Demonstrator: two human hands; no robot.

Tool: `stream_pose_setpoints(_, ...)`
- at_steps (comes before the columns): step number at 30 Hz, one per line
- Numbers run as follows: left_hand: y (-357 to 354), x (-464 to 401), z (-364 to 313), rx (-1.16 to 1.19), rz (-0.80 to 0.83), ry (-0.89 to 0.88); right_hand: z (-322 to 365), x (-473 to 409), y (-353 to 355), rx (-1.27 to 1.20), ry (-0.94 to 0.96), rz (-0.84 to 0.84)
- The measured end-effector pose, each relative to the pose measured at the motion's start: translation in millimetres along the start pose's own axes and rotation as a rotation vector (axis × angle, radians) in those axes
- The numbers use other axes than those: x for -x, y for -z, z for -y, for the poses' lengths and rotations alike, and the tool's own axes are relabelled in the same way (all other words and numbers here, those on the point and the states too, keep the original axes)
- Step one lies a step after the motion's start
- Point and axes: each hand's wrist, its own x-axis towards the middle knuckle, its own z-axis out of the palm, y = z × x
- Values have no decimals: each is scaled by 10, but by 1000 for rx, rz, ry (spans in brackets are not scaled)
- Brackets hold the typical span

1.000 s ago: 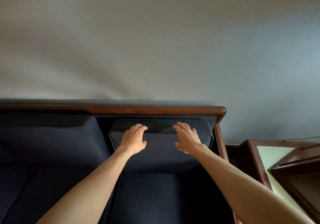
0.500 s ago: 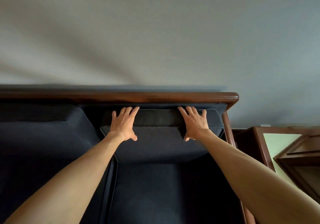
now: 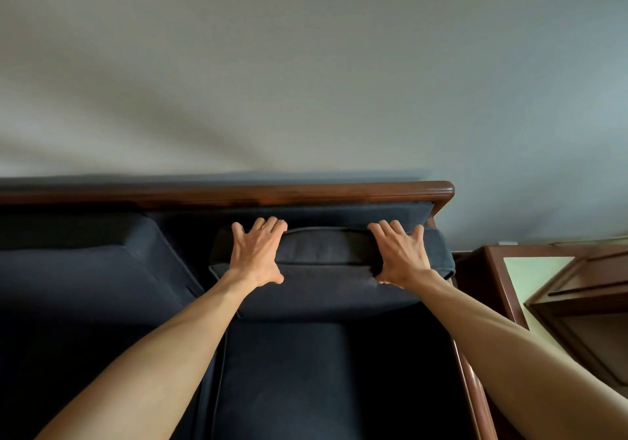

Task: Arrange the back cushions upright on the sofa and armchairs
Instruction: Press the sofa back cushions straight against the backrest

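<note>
A dark navy back cushion (image 3: 327,248) leans against the right end of the sofa's backrest, below the wooden top rail (image 3: 238,195). My left hand (image 3: 256,253) grips its top edge on the left, fingers over the top and thumb on the front face. My right hand (image 3: 401,256) grips the top edge on the right in the same way. A second navy back cushion (image 3: 85,269) stands to the left against the backrest. The navy seat cushion (image 3: 323,371) lies below my arms.
The sofa's wooden right arm (image 3: 470,382) runs down the lower right. Beside it stands a dark wooden side table (image 3: 489,271) with a pale green top (image 3: 533,269). A plain grey wall (image 3: 306,82) rises behind the sofa.
Both hands reached forward onto the right back cushion and took hold of its top edge. The cushion's top now sits closer to the wooden rail.
</note>
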Motion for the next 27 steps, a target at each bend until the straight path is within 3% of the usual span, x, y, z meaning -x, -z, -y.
stream_pose_setpoints(9,-33,245,143,3,-34,-9,168,192,-59,-26,11,-97)
stream_pose_setpoints(17,-86,126,183,18,-57,40,295,119,-130,-167,-109,-48)
stream_pose_setpoints(22,-230,249,-272,162,-21,-55,658,199,-185,-190,83,-57)
stream_pose_setpoints(27,-348,142,-281,201,-23,-59,362,120,-239,-198,28,-33)
